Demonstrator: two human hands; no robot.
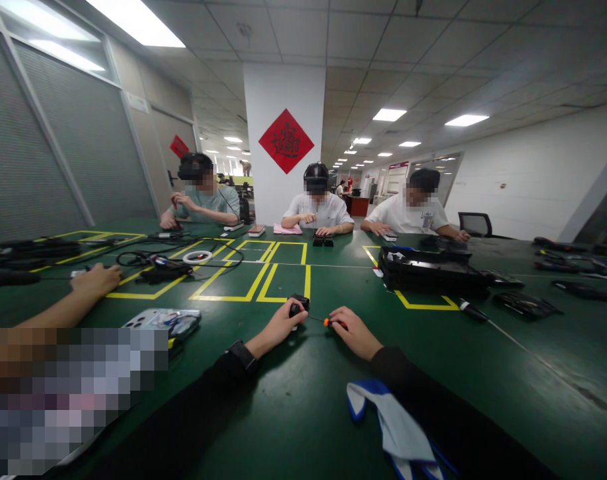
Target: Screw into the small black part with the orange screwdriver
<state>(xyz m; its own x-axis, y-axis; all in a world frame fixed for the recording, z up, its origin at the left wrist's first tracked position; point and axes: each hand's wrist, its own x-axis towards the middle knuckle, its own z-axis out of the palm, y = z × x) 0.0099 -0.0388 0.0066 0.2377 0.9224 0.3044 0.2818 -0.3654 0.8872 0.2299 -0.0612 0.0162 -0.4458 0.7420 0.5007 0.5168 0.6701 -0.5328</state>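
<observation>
Right grip (354,331) closed round screwdriver (327,323), shaft pointing left at black part (302,303). Left grip (282,321) closed on that part, just above or on green surface (303,400), can't tell which. Tip contact unclear. Glove (403,427) nearer, by right sleeve (433,393). Yellow tape (283,299) beyond hands; black trays (428,270) farther right.
</observation>
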